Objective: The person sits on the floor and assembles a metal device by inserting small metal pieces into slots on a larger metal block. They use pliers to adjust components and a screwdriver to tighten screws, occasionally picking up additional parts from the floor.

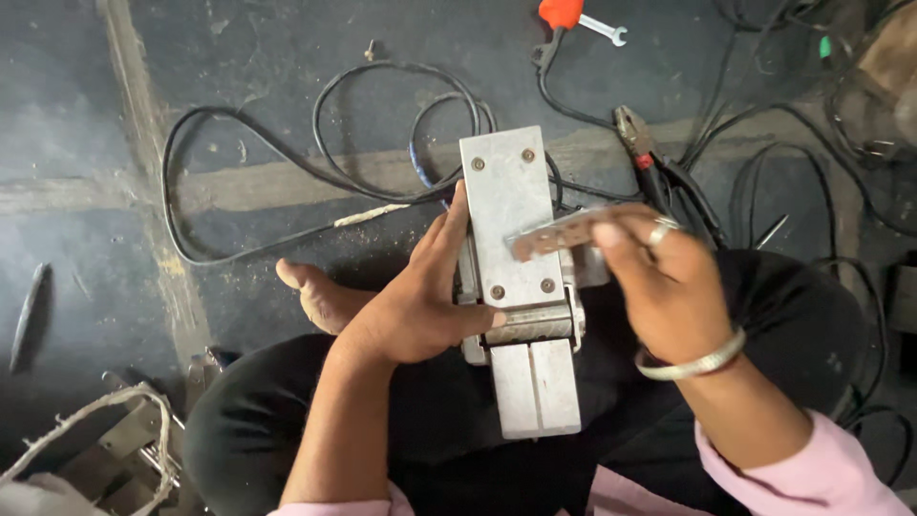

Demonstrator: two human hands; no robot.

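An electric hand planer [516, 277] lies upside down on my lap, its grey metal base plates facing up and the cutter drum [530, 323] showing between them. My left hand [425, 296] grips the planer's left side, thumb resting by the drum. My right hand [659, 282], with a ring and a silver bangle, holds a flat perforated metal blade strip [554, 234] across the front plate. I sit cross-legged in black trousers, one bare foot [320, 291] on the floor.
Black cables [287, 158] loop over the dark floor beyond the planer. A welding clamp [638, 139] and a red-handled tool with a small spanner [583, 17] lie at the back right. A dark tool [27, 311] lies far left; rope and metal scrap [115, 430] sit bottom left.
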